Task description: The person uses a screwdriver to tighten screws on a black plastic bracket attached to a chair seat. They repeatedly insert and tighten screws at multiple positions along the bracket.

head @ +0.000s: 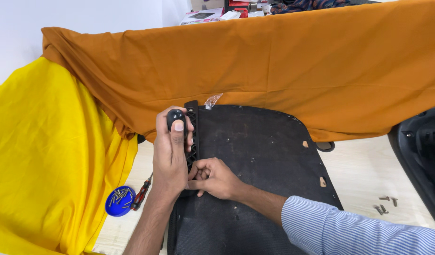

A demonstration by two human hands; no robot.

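My left hand point(171, 153) grips a screwdriver by its rounded black handle point(175, 118), thumb pressed on top, held upright over a black ribbed plastic bracket point(193, 127) at the left edge of a black chair seat base point(260, 156) lying upside down. My right hand point(215, 178), in a blue striped sleeve, rests on the seat base just below the left hand, fingers curled at the bracket's lower end. What the fingers pinch is hidden.
A blue round lid point(119, 200) holding several screws lies at the left beside a red-handled screwdriver point(142, 192). A few loose screws point(385, 204) lie at the right. Orange cloth point(297, 66) and yellow cloth point(47, 156) drape around. Another black chair part point(423, 151) is at far right.
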